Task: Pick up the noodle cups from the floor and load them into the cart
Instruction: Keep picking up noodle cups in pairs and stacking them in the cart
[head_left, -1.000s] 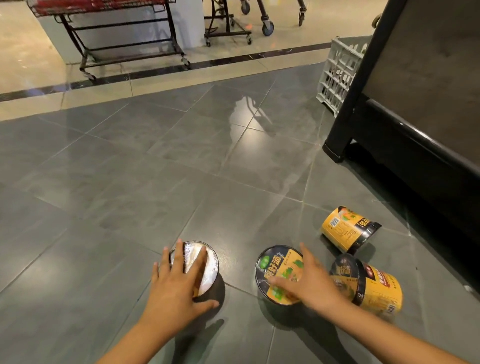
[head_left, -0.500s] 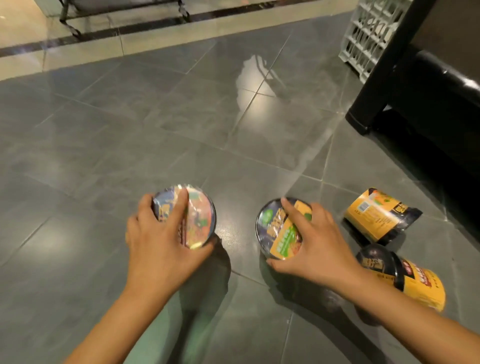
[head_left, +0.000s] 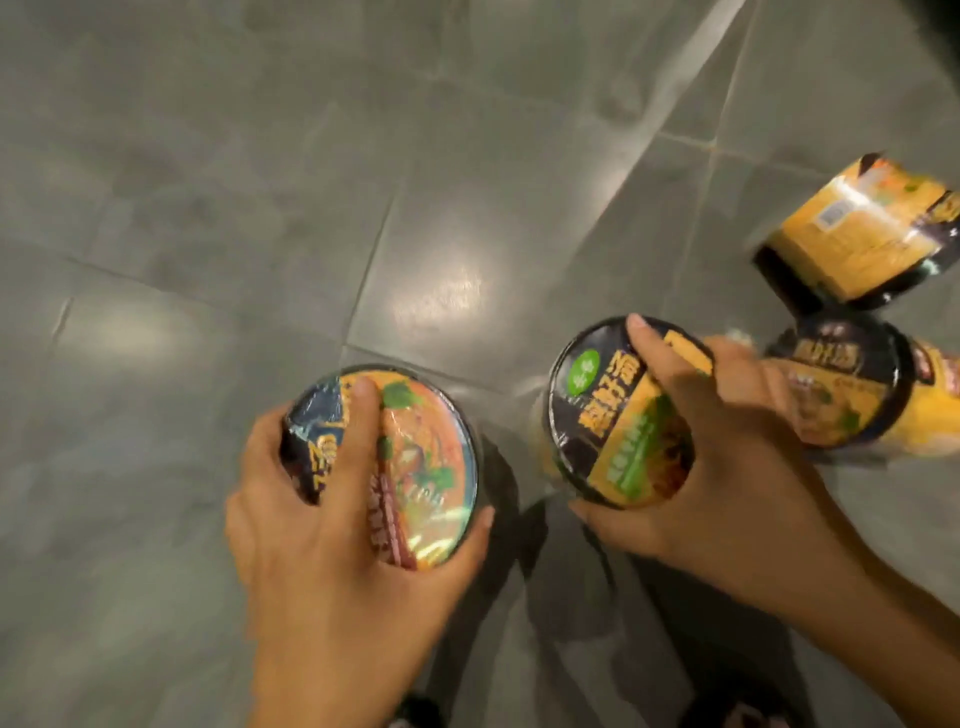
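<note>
In the head view, the left forearm comes up from the 6 o'clock edge. The left hand (head_left: 332, 525) sits at about 7 o'clock in the frame, palm down. It grips an orange-lidded noodle cup (head_left: 431, 467) from above. The index finger (head_left: 353, 441) lies across the lid, the other fingers curl over the rim at the cup's 9 o'clock side, and the thumb (head_left: 467, 540) hooks the rim at its 5 o'clock. The cup sits at the hand's 1 o'clock with its lid facing the camera.

The right forearm enters from the 4 o'clock corner. The right hand (head_left: 727, 467) grips a black-and-yellow-lidded noodle cup (head_left: 602, 410) that lies at the hand's 9 o'clock. One finger reaches over the lid to its 12 o'clock rim and the thumb clamps the rim at 6 o'clock. This cup tips a little, so a strip of its yellow wall shows at its 9 o'clock side. The blur and shadows hide whether either held cup is clear of the grey tiled floor (head_left: 260, 182).

A yellow noodle cup with a dark lid (head_left: 852, 395) lies on its side just beside the right hand's knuckles, at their 2 o'clock. Another yellow noodle cup (head_left: 852, 234) lies on its side at 2 o'clock in the frame, near the first.
</note>
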